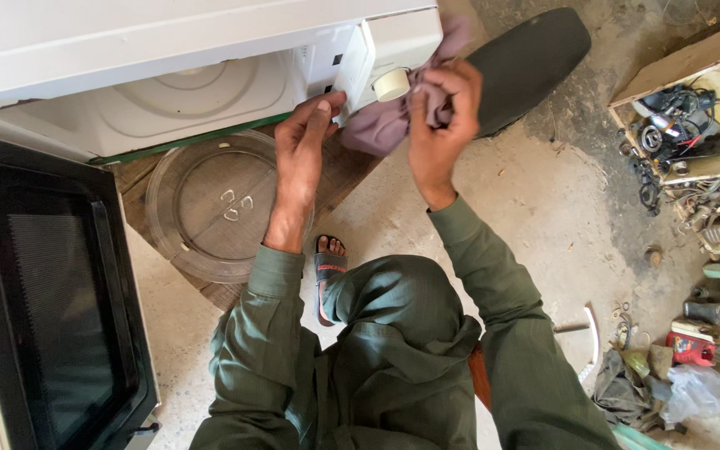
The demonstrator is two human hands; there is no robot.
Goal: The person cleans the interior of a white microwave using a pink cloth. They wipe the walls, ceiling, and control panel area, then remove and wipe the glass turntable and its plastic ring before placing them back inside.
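A mauve cloth (385, 125) is bunched against the front control panel of a white microwave oven (210, 58), just below its round cream dial (392, 84), as a person in green sleeves works from above. The right hand (442, 112) is closed around the upper part of the cloth, fingers curled tight beside the dial, while the loose end hangs down and to the left. The left hand (308, 137) lies flat and mostly open, fingers together, its tips pressed to the lower edge of the panel, touching the oven just left of the cloth. The oven's black-windowed door (52, 292) stands swung wide at the left, and the cavity shows bare white walls. A clear glass turntable plate (202, 208) rests on the wooden tabletop (339, 171) below the cavity, under the left forearm. At the far right, an open wooden box (693, 62) holds tangled black wires and parts.
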